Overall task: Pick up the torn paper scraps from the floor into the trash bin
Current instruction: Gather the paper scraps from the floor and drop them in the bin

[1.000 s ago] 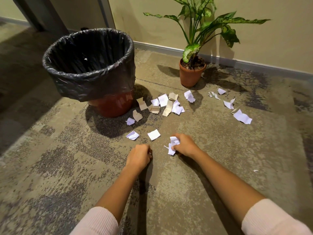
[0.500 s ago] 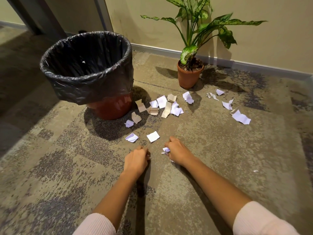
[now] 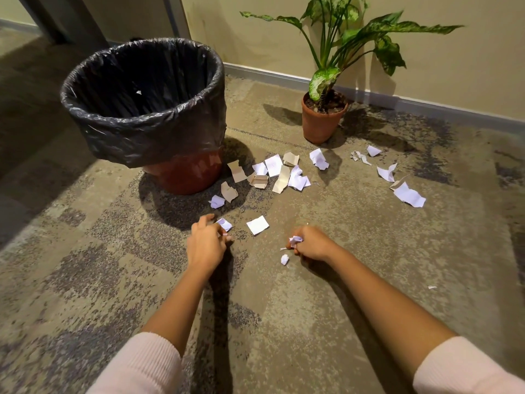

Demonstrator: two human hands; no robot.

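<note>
Two hands are working low over the carpet (image 3: 326,280), forearms reaching in from six o'clock. At about one o'clock from the frame's centre, the right hand (image 3: 312,245) is staying clenched around a crumpled white scrap (image 3: 295,240), while another tiny scrap (image 3: 284,259) is lying on the floor just below its knuckles. At about eleven o'clock, the left hand (image 3: 206,245) is curling its fingers (image 3: 204,221) beside a small white piece (image 3: 224,224), touching its edge; whether it is gripping anything I cannot tell. Between the hands, a square white scrap (image 3: 257,224) is lying flat. Many more torn scraps (image 3: 284,174) are lying scattered toward twelve and two o'clock. The trash bin (image 3: 147,109), lined with a black bag, is standing at ten o'clock, with a potted plant (image 3: 324,118) at one o'clock.
</note>
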